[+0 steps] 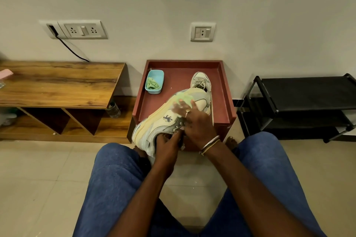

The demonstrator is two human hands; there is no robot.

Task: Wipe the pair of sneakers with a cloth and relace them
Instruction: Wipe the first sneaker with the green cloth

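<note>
With left hand (167, 146) clutching the sneaker (154, 123) by its heel, half over the tray (227, 102), and right hand (196, 121) pressing the cloth (184, 97) flat on its side, needed steady bracing and short, firm strokes.

Desk (179, 75) against the wall (173, 5), tub (161, 82) in its back left corner, cloth (152, 84) in it, one sneaker (201, 81) at back right, other sneaker (154, 121) on its side across the front edge, shelf unit (57, 82) left, bottle (113, 110) on its lower shelf, rack (304, 90) right.
</note>
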